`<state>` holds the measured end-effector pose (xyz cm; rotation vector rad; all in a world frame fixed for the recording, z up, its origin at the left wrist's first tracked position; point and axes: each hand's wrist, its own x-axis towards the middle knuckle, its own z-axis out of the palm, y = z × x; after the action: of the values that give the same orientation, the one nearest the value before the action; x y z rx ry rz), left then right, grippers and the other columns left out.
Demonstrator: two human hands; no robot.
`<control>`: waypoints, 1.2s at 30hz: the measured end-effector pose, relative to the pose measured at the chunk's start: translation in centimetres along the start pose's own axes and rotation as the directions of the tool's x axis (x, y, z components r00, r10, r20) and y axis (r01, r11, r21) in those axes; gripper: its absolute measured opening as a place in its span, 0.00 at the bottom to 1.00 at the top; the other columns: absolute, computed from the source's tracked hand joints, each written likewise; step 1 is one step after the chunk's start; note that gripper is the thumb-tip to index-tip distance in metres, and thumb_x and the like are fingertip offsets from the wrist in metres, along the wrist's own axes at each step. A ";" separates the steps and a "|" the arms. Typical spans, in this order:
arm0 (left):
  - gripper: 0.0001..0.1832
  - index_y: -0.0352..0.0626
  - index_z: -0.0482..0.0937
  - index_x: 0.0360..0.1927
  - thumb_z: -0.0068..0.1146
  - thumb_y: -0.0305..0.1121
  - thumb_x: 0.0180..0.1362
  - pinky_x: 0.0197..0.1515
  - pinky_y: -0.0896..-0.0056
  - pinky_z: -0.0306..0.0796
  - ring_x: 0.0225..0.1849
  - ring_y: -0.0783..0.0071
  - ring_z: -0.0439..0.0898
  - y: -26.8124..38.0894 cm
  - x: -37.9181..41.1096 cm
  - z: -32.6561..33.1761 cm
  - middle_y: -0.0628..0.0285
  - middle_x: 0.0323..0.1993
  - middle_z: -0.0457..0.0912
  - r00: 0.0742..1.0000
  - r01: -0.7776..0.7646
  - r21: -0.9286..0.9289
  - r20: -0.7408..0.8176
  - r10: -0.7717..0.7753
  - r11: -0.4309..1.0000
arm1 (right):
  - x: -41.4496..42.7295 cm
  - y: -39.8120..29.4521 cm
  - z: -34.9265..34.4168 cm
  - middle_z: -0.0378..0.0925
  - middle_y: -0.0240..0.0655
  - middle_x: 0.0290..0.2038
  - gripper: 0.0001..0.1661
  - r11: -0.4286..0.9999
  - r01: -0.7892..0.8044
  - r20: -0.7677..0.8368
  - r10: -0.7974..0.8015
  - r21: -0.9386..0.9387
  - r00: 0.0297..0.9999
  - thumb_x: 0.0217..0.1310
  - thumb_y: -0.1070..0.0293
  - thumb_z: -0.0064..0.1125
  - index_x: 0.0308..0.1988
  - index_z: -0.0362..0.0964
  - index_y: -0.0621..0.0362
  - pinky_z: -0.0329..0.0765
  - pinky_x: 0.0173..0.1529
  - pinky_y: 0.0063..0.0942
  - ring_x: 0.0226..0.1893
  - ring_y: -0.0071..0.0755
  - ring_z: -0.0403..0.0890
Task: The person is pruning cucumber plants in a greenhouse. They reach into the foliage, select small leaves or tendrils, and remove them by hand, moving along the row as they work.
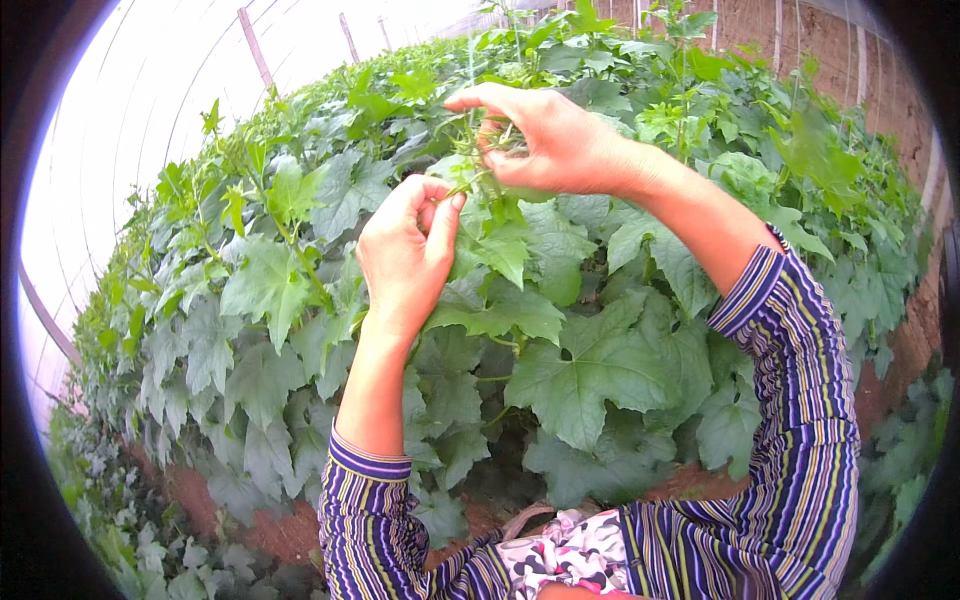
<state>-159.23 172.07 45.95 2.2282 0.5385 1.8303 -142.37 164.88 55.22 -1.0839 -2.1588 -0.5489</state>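
My left hand [409, 244] pinches a thin green stem piece [460, 189] between thumb and fingertips, close to the growing tip of a leafy climbing vine. Just above and to the right, my right hand [559, 142] curls about the same tip, its index finger stretched out and its thumb lower. Thin green sprigs [511, 139] show inside the curl of that hand; the fingers partly hide them. A spiky bud cluster [466, 142] sits at the right fingertips. Below both hands spreads a broad lobed leaf [592, 367] of the vine.
Dense vine foliage [262, 292] surrounds my arms. A pale string [472, 60] runs upward from the tip. Translucent greenhouse film [172, 75] curves along the left, with a slanted post [256, 49]. An earthen wall [825, 52] stands at the back right. Bare soil [277, 532] shows below.
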 end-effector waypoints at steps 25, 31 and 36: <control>0.17 0.37 0.75 0.48 0.54 0.30 0.55 0.49 0.66 0.69 0.45 0.68 0.76 -0.3 16.0 13.6 0.55 0.46 0.78 0.792 0.505 -0.553 -0.010 -0.611 0.663 | -2.0 5.7 1.8 0.71 0.26 0.27 0.04 0.121 -0.009 -0.101 0.859 0.993 0.502 0.60 0.73 0.56 0.35 0.68 0.56 0.66 0.23 0.13 0.26 0.16 0.70; 0.30 0.38 0.74 0.51 0.61 0.49 0.51 0.54 0.62 0.67 0.50 0.61 0.77 -7.4 18.6 12.2 0.54 0.48 0.79 0.991 0.127 0.130 -0.065 -0.119 0.983 | -4.3 1.4 3.9 0.70 0.26 0.26 0.07 -0.010 -0.153 0.108 0.752 0.988 0.650 0.58 0.67 0.58 0.37 0.68 0.53 0.65 0.24 0.15 0.22 0.16 0.67; 0.32 0.47 0.70 0.57 0.63 0.46 0.48 0.54 0.61 0.68 0.52 0.61 0.77 -7.1 18.1 11.2 0.61 0.50 0.79 0.983 0.086 0.402 0.116 -0.144 0.911 | -9.7 -5.3 4.0 0.70 0.28 0.27 0.10 -0.110 -0.408 0.402 0.523 0.906 0.752 0.60 0.64 0.56 0.37 0.66 0.56 0.66 0.26 0.18 0.25 0.18 0.68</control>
<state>-146.38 186.66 57.14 2.4886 1.0708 1.5971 -143.90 159.06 45.13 -0.7880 -1.2228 1.1567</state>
